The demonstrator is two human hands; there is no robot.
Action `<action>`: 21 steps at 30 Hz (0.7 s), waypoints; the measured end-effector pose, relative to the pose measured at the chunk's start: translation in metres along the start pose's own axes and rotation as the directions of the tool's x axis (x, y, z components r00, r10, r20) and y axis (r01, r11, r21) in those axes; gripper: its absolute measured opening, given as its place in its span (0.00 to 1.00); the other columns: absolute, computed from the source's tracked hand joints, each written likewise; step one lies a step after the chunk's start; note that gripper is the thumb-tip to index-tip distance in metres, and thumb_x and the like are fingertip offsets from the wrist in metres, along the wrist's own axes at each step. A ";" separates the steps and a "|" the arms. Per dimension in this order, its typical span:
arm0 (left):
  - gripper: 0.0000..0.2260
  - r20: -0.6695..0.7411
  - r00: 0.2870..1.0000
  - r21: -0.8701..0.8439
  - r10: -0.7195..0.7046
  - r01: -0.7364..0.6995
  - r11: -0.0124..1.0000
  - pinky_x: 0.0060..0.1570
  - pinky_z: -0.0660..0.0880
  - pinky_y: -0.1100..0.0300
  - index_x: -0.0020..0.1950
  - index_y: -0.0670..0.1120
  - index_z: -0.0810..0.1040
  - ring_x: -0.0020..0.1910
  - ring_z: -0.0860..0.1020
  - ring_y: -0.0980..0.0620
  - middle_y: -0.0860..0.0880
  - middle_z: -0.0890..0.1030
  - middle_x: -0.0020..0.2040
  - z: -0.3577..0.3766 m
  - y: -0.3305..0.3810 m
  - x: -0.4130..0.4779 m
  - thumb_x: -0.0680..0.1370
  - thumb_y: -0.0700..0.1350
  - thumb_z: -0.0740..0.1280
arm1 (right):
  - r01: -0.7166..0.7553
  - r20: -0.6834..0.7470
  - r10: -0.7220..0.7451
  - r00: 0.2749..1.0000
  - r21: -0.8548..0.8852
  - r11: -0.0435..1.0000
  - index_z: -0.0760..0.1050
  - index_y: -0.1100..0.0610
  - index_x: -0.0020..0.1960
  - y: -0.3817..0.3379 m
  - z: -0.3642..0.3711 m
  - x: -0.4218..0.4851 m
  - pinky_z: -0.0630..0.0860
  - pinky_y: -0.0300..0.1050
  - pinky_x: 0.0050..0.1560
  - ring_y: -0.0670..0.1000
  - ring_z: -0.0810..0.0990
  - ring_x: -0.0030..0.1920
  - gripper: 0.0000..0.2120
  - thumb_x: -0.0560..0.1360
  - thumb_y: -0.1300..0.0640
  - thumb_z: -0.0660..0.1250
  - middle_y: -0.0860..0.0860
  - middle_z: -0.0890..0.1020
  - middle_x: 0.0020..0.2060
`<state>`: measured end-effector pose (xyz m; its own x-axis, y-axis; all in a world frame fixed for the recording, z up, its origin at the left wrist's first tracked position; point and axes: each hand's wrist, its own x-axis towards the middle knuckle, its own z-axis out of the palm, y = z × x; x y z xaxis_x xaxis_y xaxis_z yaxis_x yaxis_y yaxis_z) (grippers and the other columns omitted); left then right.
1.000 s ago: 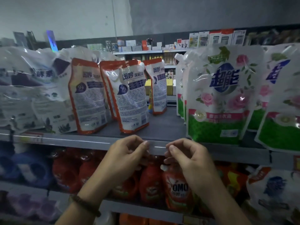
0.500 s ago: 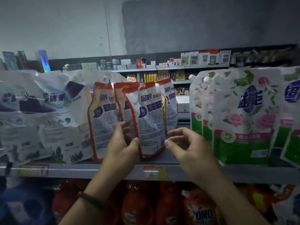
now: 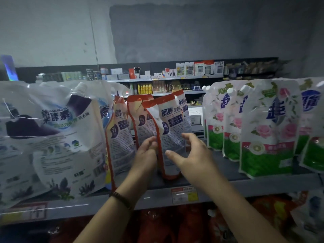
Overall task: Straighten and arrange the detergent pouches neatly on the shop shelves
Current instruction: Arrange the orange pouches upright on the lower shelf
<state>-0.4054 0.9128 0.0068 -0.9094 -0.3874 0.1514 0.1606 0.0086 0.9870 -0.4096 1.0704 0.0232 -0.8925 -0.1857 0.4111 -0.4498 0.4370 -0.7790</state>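
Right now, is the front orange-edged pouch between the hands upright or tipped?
Tilted: the front orange-edged pouch stands on the shelf, top leaning left of its base.

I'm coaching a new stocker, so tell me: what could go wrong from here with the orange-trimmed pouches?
1. The front orange-trimmed pouch leans and stands near the shelf edge. With the right hand open, it might slip forward and fall.
2. The orange pouches behind lean unevenly together, so a nudge from the left hand could topple them.

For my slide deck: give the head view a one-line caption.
Left hand and right hand flank the front orange-edged detergent pouch on a shop shelf.
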 end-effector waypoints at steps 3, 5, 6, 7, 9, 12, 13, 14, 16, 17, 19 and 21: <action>0.17 0.027 0.999 -0.007 -0.025 0.025 1.000 0.69 0.75 0.34 0.69 0.51 0.80 0.66 0.81 0.39 0.43 0.84 0.65 0.001 -0.002 0.004 0.82 0.51 0.63 | -0.006 0.006 0.006 1.000 -0.006 1.000 0.64 0.47 0.79 -0.003 0.003 0.002 0.71 0.41 0.61 0.48 0.74 0.68 0.39 0.74 0.40 0.77 0.47 0.72 0.73; 0.15 0.059 0.998 -0.018 -0.037 0.038 0.999 0.68 0.76 0.34 0.68 0.51 0.81 0.64 0.83 0.40 0.44 0.86 0.62 0.002 -0.001 0.004 0.84 0.46 0.61 | 0.002 0.011 -0.001 1.000 -0.010 1.000 0.62 0.47 0.80 -0.004 0.004 0.003 0.71 0.41 0.62 0.48 0.73 0.70 0.41 0.74 0.41 0.78 0.47 0.71 0.74; 0.15 0.073 0.997 -0.031 -0.038 0.040 0.999 0.67 0.77 0.35 0.67 0.49 0.82 0.62 0.84 0.40 0.45 0.87 0.61 0.003 -0.001 0.004 0.85 0.44 0.60 | 0.007 0.014 -0.007 1.000 -0.013 1.000 0.62 0.47 0.80 -0.005 0.004 0.003 0.71 0.41 0.63 0.49 0.73 0.71 0.42 0.73 0.41 0.78 0.47 0.71 0.74; 0.16 0.091 0.995 -0.048 -0.036 0.041 0.998 0.66 0.78 0.37 0.67 0.48 0.83 0.61 0.85 0.41 0.44 0.87 0.60 0.004 0.000 0.003 0.86 0.42 0.59 | 0.010 0.015 -0.010 1.000 -0.014 1.000 0.61 0.48 0.81 -0.004 0.005 0.003 0.72 0.42 0.65 0.49 0.72 0.72 0.43 0.73 0.41 0.78 0.47 0.71 0.75; 0.17 0.130 0.991 -0.069 -0.036 0.045 0.997 0.65 0.79 0.40 0.67 0.46 0.83 0.60 0.86 0.41 0.44 0.87 0.59 0.007 0.002 0.001 0.87 0.40 0.57 | 0.014 0.015 -0.013 1.000 -0.012 1.000 0.60 0.49 0.82 -0.003 0.004 0.004 0.73 0.46 0.69 0.50 0.71 0.74 0.45 0.72 0.41 0.79 0.48 0.71 0.76; 0.16 0.155 0.987 -0.039 -0.041 0.048 0.998 0.65 0.80 0.40 0.68 0.47 0.82 0.59 0.86 0.43 0.45 0.88 0.59 0.010 0.004 -0.002 0.87 0.41 0.56 | 0.024 0.008 -0.024 1.000 0.007 1.000 0.61 0.50 0.82 0.002 0.002 0.005 0.74 0.49 0.72 0.50 0.72 0.73 0.47 0.70 0.42 0.81 0.48 0.73 0.75; 0.16 0.161 0.986 -0.031 -0.044 0.049 0.998 0.66 0.79 0.39 0.68 0.47 0.81 0.60 0.86 0.43 0.45 0.87 0.59 0.011 0.003 -0.001 0.88 0.41 0.57 | 0.028 0.008 -0.028 1.000 0.011 1.000 0.62 0.50 0.81 0.004 0.001 0.006 0.74 0.49 0.72 0.50 0.73 0.73 0.47 0.70 0.42 0.81 0.48 0.74 0.74; 0.15 0.174 0.984 -0.027 -0.045 0.051 0.998 0.66 0.79 0.37 0.68 0.48 0.81 0.60 0.86 0.43 0.45 0.87 0.59 0.011 0.002 0.000 0.87 0.42 0.57 | 0.032 0.009 -0.032 0.999 0.017 0.999 0.63 0.50 0.81 0.006 -0.001 0.006 0.74 0.48 0.72 0.49 0.74 0.72 0.47 0.69 0.42 0.81 0.47 0.75 0.73; 0.15 0.185 0.981 -0.003 -0.048 0.050 0.999 0.65 0.79 0.36 0.69 0.50 0.80 0.60 0.85 0.43 0.46 0.87 0.59 0.013 0.002 -0.002 0.87 0.43 0.58 | 0.031 0.020 -0.032 0.999 0.039 0.999 0.63 0.50 0.81 0.010 -0.003 0.008 0.75 0.49 0.71 0.49 0.74 0.71 0.48 0.68 0.42 0.82 0.47 0.76 0.72; 0.14 0.191 0.981 0.001 -0.044 0.045 0.999 0.65 0.79 0.36 0.69 0.51 0.80 0.60 0.86 0.44 0.47 0.87 0.59 0.015 0.003 -0.003 0.87 0.43 0.59 | 0.029 0.027 -0.030 0.999 0.046 0.999 0.64 0.50 0.81 0.012 -0.005 0.009 0.75 0.49 0.71 0.48 0.74 0.71 0.48 0.67 0.41 0.82 0.46 0.76 0.72; 0.13 0.196 0.980 0.001 -0.025 0.025 1.000 0.61 0.82 0.42 0.70 0.51 0.78 0.58 0.86 0.45 0.47 0.87 0.59 0.019 0.003 -0.005 0.87 0.44 0.61 | 0.028 0.035 -0.030 0.999 0.047 0.999 0.65 0.49 0.80 0.015 -0.008 0.011 0.76 0.49 0.70 0.48 0.76 0.70 0.49 0.65 0.41 0.81 0.45 0.77 0.71; 0.13 0.178 0.984 0.020 -0.009 0.005 1.000 0.55 0.84 0.49 0.71 0.51 0.76 0.57 0.86 0.47 0.47 0.86 0.60 0.023 0.005 -0.008 0.86 0.45 0.65 | 0.029 0.040 -0.031 0.999 0.051 0.998 0.68 0.49 0.78 0.017 -0.012 0.013 0.78 0.45 0.66 0.44 0.79 0.65 0.45 0.65 0.44 0.81 0.41 0.80 0.65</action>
<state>-0.4065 0.9374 0.0116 -0.9645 -0.2175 0.1500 0.1482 0.0248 0.9886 -0.4286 1.0859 0.0213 -0.8786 -0.2340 0.4162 -0.4769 0.3860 -0.7897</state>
